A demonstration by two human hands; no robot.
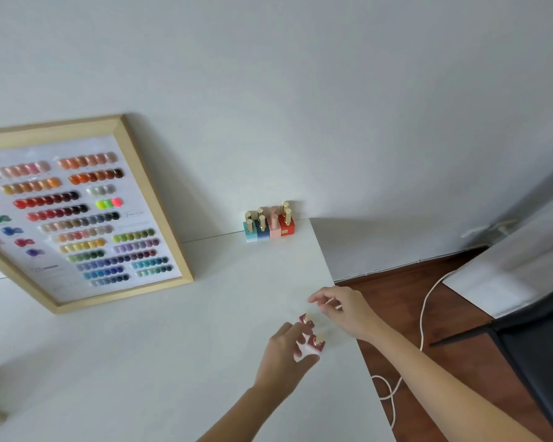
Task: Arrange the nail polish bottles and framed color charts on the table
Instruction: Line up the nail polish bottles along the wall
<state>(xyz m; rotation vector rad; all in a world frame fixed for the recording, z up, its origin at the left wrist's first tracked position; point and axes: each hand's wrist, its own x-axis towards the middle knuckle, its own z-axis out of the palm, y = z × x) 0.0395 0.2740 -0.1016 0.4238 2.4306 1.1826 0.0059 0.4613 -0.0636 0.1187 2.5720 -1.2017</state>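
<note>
Reaching for two red bottles (310,333) near the surface (173,362) edge, we curl our left hand (284,355) around one, right hand (342,309) loosely open, likely to join the group (268,224) by the wall.

matt white table (173,362); pale wood frame (155,199); shiny gold caps (253,218).

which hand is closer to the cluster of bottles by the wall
Right. The right hand hovers near the table's right edge, well short of the bottle cluster at the far corner. The left hand is lower still, fingers at two dark red bottles.
</note>
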